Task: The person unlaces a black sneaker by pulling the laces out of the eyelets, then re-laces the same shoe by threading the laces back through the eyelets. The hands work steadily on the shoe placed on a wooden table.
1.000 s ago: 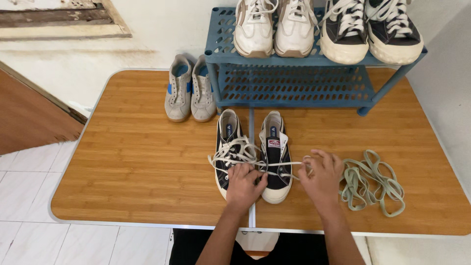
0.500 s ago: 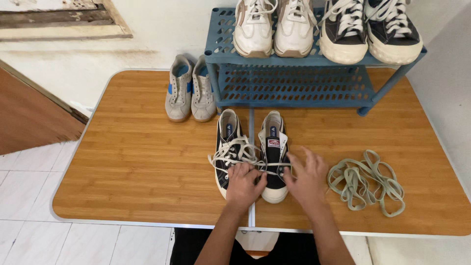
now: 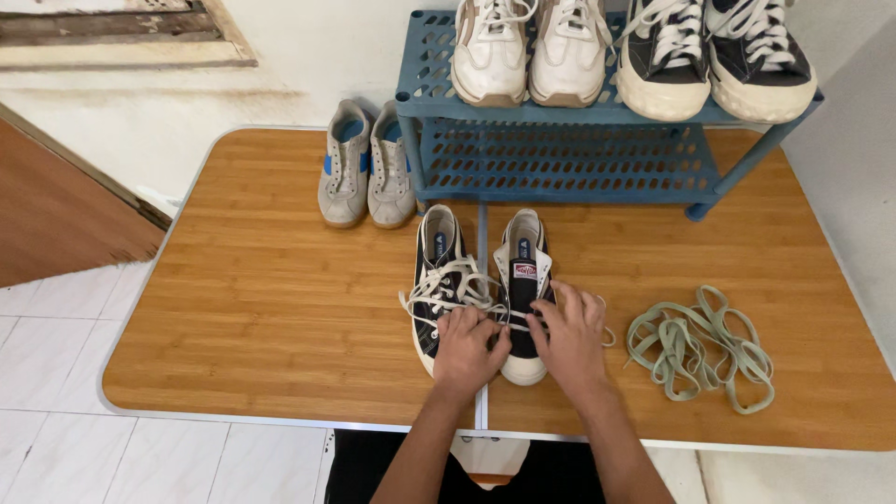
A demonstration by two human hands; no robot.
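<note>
Black canvas shoes (image 3: 481, 289), white-soled, side by side at front centre of desk (image 3: 261, 308), toes toward desk's near edge. Left hand (image 3: 469, 347) curled over gap between toe caps, fingers bent and pinching cream lace (image 3: 446, 287) near lowest eyelets of right-side shoe. Right hand (image 3: 571, 338) laid over outer edge of same shoe, fingers loosely spread across vamp, tips on lace strands; whether gripping a strand or only pressing, cannot tell. Short lace end visible just right of this hand. Left-side shoe: lace loose, looped in a tangle over tongue, ends trailing off to left. Right-side shoe: tongue with small red-and-white label exposed, lacing only at lower eyelets.

Pile of pale green laces (image 3: 702, 343) lying on desk to right of right hand, near but apart, looped and tangled.

Grey-and-blue sneakers (image 3: 366, 168) at back of desk, left of rack, toes toward viewer, well apart from hands.

Blue plastic rack (image 3: 560, 154) standing at back of desk directly behind black shoes; lower shelf perforated. Top shelf: cream sneakers (image 3: 529, 51) left, black high-soled sneakers (image 3: 714, 56) with white laces right.

Desk surface wood-grain, light rim, seam down centre. White tiled floor (image 3: 56, 373) to left; brown door (image 3: 56, 215) at far left.
</note>
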